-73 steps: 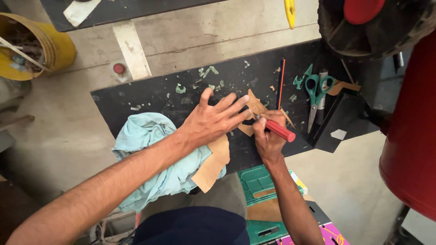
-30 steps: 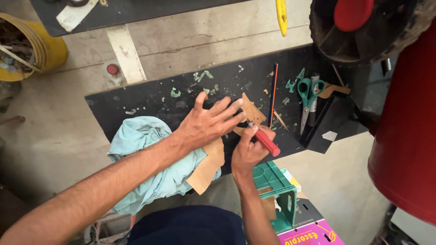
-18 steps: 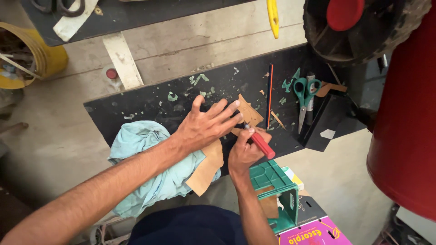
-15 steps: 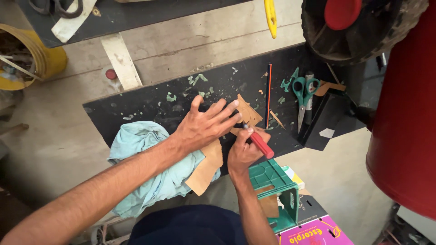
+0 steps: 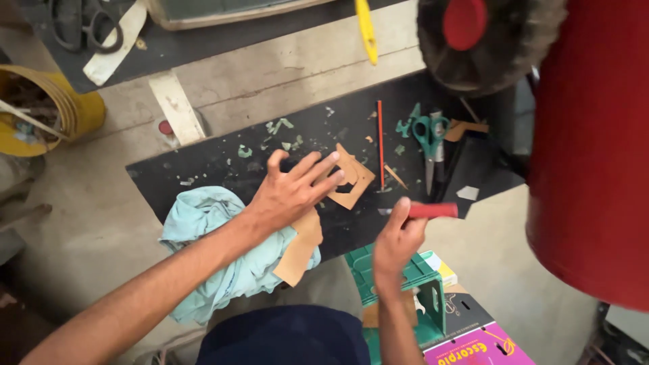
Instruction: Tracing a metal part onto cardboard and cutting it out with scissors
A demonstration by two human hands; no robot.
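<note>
We see the tan cut-out piece [image 5: 350,177] lying on the dark board [image 5: 203,169], pinned under the spread fingers of the open left hand [image 5: 291,192]. The right hand [image 5: 399,233], just off the board's edge, grips a red-handled tool [image 5: 433,210]. Green-handled scissors [image 5: 427,138] lie beyond.

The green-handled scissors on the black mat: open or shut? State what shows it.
Shut. The green-handled scissors lie flat on the black mat, blades together in one narrow strip, handle loops side by side.

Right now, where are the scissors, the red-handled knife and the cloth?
scissors [image 5: 426,132], head view, green handles.
red-handled knife [image 5: 433,210], head view, middle of the handle.
cloth [image 5: 203,216], head view, upper folds.
</note>
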